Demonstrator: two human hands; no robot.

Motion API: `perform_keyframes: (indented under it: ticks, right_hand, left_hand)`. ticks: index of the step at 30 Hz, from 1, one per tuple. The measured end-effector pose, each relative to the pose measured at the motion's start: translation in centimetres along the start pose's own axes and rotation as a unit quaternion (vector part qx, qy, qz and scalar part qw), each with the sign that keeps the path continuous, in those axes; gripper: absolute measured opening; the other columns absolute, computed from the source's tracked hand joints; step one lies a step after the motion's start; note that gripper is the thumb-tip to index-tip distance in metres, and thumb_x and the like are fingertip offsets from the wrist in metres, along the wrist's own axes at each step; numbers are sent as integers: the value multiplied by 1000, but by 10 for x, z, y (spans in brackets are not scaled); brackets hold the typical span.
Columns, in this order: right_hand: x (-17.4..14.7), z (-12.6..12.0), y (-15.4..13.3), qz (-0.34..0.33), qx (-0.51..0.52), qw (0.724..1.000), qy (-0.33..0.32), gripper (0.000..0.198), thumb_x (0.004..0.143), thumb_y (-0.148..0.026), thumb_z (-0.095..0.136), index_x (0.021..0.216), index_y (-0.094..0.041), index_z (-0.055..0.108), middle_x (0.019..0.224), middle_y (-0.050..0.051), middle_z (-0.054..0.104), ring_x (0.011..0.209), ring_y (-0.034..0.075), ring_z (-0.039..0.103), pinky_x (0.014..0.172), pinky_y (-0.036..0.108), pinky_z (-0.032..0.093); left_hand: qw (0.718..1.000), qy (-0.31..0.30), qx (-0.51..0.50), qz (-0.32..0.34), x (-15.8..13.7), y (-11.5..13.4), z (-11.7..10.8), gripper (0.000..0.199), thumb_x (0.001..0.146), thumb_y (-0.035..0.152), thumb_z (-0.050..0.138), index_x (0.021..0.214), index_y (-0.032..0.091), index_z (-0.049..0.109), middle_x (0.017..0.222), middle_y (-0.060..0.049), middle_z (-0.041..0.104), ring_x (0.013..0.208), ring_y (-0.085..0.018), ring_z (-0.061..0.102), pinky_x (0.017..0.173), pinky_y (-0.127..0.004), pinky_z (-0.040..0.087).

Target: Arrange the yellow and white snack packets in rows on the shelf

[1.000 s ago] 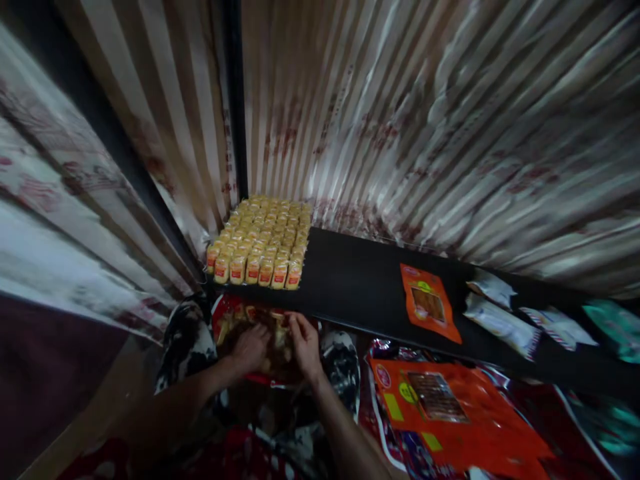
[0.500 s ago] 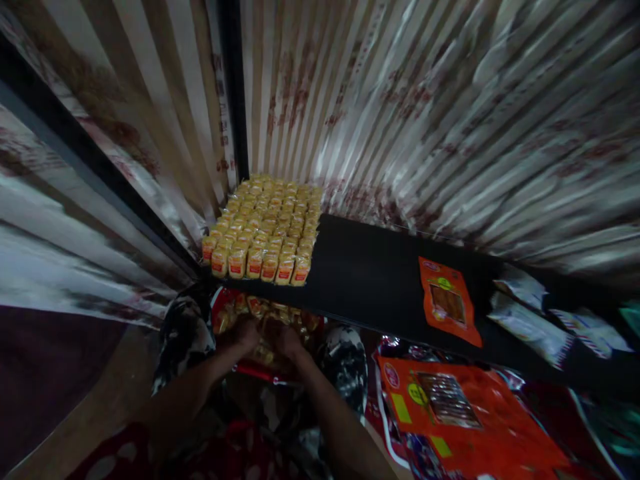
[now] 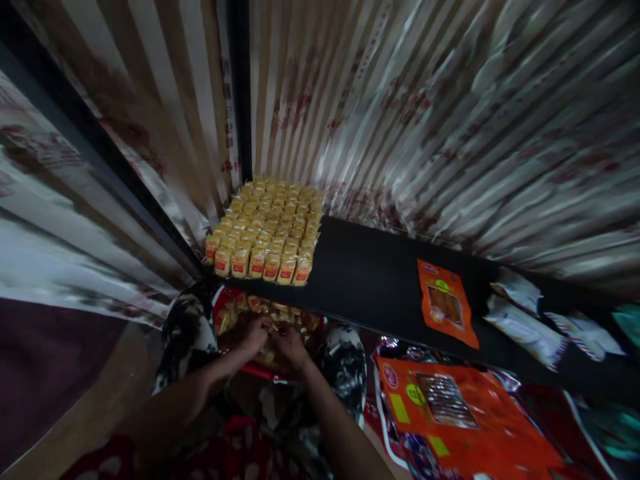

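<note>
Between my knees sits a red basin (image 3: 260,371) with many small yellow wrapped snack packets (image 3: 228,321) in it. Over these packets my left hand (image 3: 256,335) is closed, its fingertips pinched together. Close beside it, my right hand (image 3: 291,345) has its fingers curled inward, and the fingertips of both hands nearly meet. Whatever lies between the fingers is too dark and small to make out. In front of the basin, rows of upright yellow snack packets (image 3: 271,230) with red labels stand tightly packed on the left end of a black shelf (image 3: 360,267).
An orange pouch (image 3: 445,303) and white packets (image 3: 525,327) lie on the shelf's right part. Below, large orange pouches (image 3: 465,417) cover a white-rimmed red container (image 3: 583,427). Striped sheeting (image 3: 400,120) and a dark post (image 3: 241,100) stand behind and to the left.
My hands have risen slightly and shifted a little to the right over the basin, fingertips coming clearer into view. The rows of packets stay as they were; the view has shifted slightly.
</note>
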State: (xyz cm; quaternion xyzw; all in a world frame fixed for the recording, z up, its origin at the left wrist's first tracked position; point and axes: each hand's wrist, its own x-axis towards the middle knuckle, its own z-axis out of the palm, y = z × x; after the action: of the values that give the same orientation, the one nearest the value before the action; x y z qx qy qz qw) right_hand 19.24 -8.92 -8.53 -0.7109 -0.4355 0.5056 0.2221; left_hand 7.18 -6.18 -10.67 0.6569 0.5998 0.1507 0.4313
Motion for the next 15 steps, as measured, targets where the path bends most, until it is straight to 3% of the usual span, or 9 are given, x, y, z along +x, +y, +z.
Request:
perform_keyframes:
  ticks: [3,6,12,15]
  right_hand:
    - [-10,-6,-2,-7,30,999,25,33,63,-40,68,86,-17,68,63,3,66,60,18,59,54,26,43]
    - [-19,-18,-5,-32,41,998,46,25,63,-38,67,79,-19,68,64,3,66,63,19,60,57,27,44]
    - [-41,-53,-26,-111,76,991,25,27,70,-43,62,78,-17,66,69,3,66,65,17,58,61,27,45]
    - [-53,-68,-43,-131,101,986,-2,31,71,-46,62,81,-17,65,72,3,66,66,15,58,60,25,46]
  left_hand:
    - [999,-10,-43,-31,-4,13,-6,42,70,-3,36,98,11,65,90,-8,72,74,-12,67,65,-21,53]
    - [996,-17,-76,-34,-9,26,-18,39,75,2,38,101,11,65,87,-7,73,68,-12,67,60,-22,54]
    - [996,7,-90,3,-22,49,-47,40,69,2,46,100,15,67,108,-7,69,102,-19,62,92,-32,48]
    - [995,-9,-95,18,-28,61,-56,39,70,4,48,102,15,67,110,-7,68,104,-20,61,93,-30,46]
